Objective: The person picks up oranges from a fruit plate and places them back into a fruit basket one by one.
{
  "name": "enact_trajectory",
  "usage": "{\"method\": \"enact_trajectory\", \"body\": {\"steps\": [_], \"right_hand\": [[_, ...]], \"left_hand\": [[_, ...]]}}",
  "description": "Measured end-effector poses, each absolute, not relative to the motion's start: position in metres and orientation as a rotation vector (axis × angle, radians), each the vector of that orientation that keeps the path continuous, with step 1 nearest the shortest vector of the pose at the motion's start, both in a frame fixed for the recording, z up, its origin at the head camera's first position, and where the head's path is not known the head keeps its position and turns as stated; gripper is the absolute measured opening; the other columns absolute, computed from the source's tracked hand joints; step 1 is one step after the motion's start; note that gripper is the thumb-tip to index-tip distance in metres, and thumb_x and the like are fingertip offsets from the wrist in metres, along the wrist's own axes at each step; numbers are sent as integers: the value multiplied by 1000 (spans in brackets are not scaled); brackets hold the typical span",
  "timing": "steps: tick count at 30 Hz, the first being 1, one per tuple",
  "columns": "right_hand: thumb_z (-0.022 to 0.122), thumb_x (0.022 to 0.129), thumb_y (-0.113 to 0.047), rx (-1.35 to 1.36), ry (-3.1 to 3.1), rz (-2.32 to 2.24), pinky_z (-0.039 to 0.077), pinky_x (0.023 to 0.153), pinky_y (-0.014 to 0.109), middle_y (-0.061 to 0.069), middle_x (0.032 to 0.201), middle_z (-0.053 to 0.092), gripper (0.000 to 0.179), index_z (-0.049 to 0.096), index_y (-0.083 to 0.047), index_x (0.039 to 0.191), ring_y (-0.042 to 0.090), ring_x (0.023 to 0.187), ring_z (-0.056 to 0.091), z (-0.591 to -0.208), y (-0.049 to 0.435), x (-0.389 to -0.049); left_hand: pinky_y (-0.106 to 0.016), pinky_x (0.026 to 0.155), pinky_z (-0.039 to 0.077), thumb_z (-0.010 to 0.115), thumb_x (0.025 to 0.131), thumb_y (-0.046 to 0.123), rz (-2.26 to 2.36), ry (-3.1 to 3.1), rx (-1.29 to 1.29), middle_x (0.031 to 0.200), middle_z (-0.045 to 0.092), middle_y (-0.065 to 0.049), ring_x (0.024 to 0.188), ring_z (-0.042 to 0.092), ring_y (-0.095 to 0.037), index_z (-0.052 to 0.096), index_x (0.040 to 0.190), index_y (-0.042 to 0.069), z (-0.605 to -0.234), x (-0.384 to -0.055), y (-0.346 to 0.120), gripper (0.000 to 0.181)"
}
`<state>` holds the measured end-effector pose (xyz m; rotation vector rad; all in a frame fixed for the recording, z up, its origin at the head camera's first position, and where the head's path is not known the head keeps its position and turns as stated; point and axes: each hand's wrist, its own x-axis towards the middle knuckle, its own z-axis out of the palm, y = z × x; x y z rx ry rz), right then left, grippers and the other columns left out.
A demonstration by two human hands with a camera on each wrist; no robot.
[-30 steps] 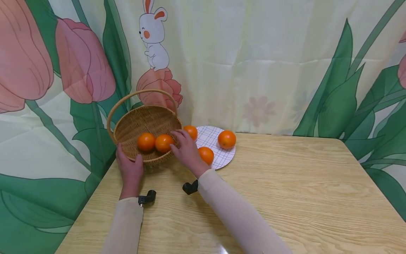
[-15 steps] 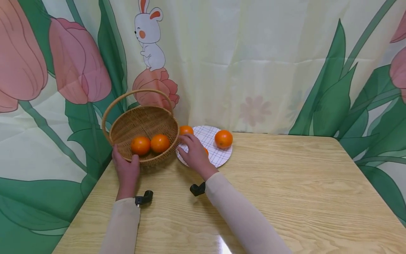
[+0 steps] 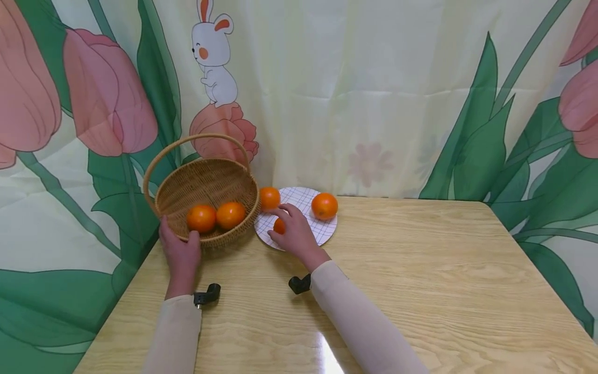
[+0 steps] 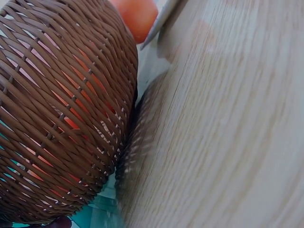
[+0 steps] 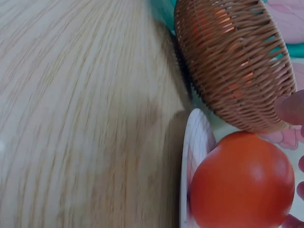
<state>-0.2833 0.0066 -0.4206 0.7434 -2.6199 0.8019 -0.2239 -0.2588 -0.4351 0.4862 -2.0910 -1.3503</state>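
A wicker basket (image 3: 205, 179) with an arched handle is tipped toward me at the table's left, two oranges (image 3: 201, 218) side by side inside. My left hand (image 3: 179, 254) grips its near left rim. Over a round white checked plate (image 3: 299, 195) reaches my right hand (image 3: 299, 236), fingers spread and bent around the near orange (image 5: 242, 183). In the right wrist view its thumb is apart from that orange, and fingertips are beside it. Another orange (image 3: 269, 198) is at the plate's far left, and one more orange (image 3: 324, 206) at its right.
The wooden table (image 3: 420, 270) extends to the right and toward me. A curtain (image 3: 374, 104) printed with tulips and a rabbit hangs behind it and at the left. Small black devices (image 3: 300, 284) are worn on both wrists.
My right hand has drawn away from the basket's right rim, moving right and over the near orange on the plate. The left hand keeps its hold on the basket. The head view has shifted slightly.
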Motion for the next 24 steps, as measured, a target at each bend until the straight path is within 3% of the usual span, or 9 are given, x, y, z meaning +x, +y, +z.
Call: {"method": "enact_trajectory", "body": {"steps": [12, 24], "right_hand": [[68, 75, -36, 714, -2676, 785, 37, 101, 41, 7, 133, 44, 53, 53, -24, 125, 26, 120, 43, -428, 15, -286], [67, 76, -33, 662, -2777, 900, 38, 101, 42, 9, 143, 29, 60, 44, -27, 131, 29, 126, 35, -439, 21, -285]], "left_hand": [[-46, 107, 24, 46, 83, 19, -1372, -2090, 498, 151, 6, 7, 134, 21, -24, 8, 145, 28, -434, -223, -261, 73], [-47, 107, 24, 46, 83, 18, -1370, -2094, 508, 151, 7, 6, 134, 22, -24, 9, 145, 28, -434, -222, -259, 74]]}}
